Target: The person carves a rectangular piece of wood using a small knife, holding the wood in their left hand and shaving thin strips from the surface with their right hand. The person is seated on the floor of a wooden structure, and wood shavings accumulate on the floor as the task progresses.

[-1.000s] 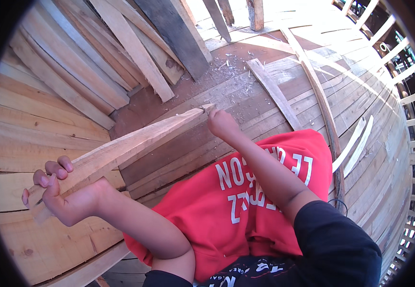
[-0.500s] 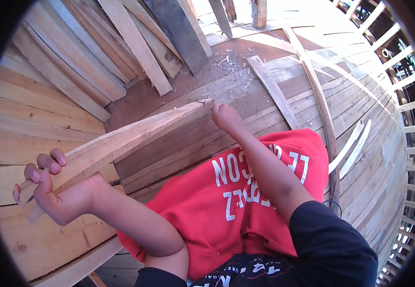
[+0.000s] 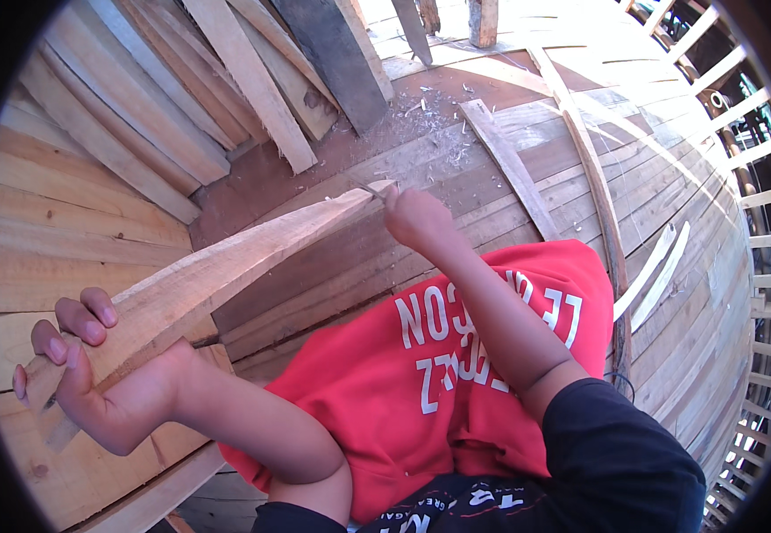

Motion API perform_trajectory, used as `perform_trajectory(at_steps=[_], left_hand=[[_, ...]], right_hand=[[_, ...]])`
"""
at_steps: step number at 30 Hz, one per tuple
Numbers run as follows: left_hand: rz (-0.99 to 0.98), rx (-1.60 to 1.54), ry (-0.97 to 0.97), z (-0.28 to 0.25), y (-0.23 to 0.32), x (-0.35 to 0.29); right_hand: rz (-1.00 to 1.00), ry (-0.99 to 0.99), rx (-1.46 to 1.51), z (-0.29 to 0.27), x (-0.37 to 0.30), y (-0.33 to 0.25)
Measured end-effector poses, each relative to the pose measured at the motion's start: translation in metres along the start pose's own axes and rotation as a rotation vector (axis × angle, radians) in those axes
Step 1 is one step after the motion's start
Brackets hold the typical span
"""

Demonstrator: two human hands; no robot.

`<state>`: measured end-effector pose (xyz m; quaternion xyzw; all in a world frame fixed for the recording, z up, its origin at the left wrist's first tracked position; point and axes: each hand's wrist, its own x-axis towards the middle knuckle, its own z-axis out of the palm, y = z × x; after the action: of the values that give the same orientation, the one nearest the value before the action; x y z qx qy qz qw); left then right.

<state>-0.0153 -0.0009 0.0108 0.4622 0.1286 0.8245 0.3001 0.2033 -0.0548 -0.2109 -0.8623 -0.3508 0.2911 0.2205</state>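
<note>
A long, slightly curved wooden plank (image 3: pixel 226 262) runs slantwise from the lower left to the middle of the head view, tapering toward its far end. My left hand (image 3: pixel 106 386) is closed round its broad lower end, with the fingers curled over the top edge. At the tapered end, my right hand (image 3: pixel 417 220) is closed in a fist on a thin dark blade (image 3: pixel 372 190), which lies across the tip of the plank. The blade's handle is hidden inside the fist. A red cloth garment (image 3: pixel 359 355) with white lettering covers my lap.
Several sawn boards (image 3: pixel 146 98) lean side by side at the upper left, next to a dark board (image 3: pixel 337 62). Wood shavings (image 3: pixel 430 124) litter the plank floor (image 3: pixel 492 209). A long narrow strip (image 3: pixel 585 147) and two pale curved pieces (image 3: pixel 661 275) lie to the right.
My right hand and the blade have shifted slightly left along the plank's tip. My left hand and the plank's lower end have moved a little down and left.
</note>
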Motion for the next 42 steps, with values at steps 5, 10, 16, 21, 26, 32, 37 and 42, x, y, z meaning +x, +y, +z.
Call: perform_trajectory(at_steps=[5,10,16,21,26,32,37,42], left_hand=[[0.029,0.148,0.117,-0.003,-0.006,0.006],[0.029,0.3,0.325,-0.003,-0.022,0.011],[0.061,0.339,0.321,-0.012,-0.017,0.017],[0.015,0.296,0.331,-0.013,-0.028,0.016],[0.026,0.294,0.314,-0.017,-0.022,0.018],[0.044,0.286,0.317,-0.015,-0.021,0.017],[0.034,0.28,0.302,-0.013,-0.023,0.017],[0.033,0.272,0.294,-0.02,-0.022,0.019]], right_hand=[[-0.175,-0.117,0.168,-0.009,-0.036,-0.038],[0.042,0.043,0.193,0.032,0.015,0.02],[-0.26,-0.132,0.28,0.012,-0.026,-0.038],[-0.045,-0.052,0.205,0.039,0.035,0.045],[-0.065,-0.086,0.278,0.031,0.007,0.001],[-0.061,-0.119,0.159,0.022,0.009,0.004],[0.075,-0.099,0.197,0.024,0.026,0.025],[-0.019,-0.128,0.2,0.024,0.013,0.001]])
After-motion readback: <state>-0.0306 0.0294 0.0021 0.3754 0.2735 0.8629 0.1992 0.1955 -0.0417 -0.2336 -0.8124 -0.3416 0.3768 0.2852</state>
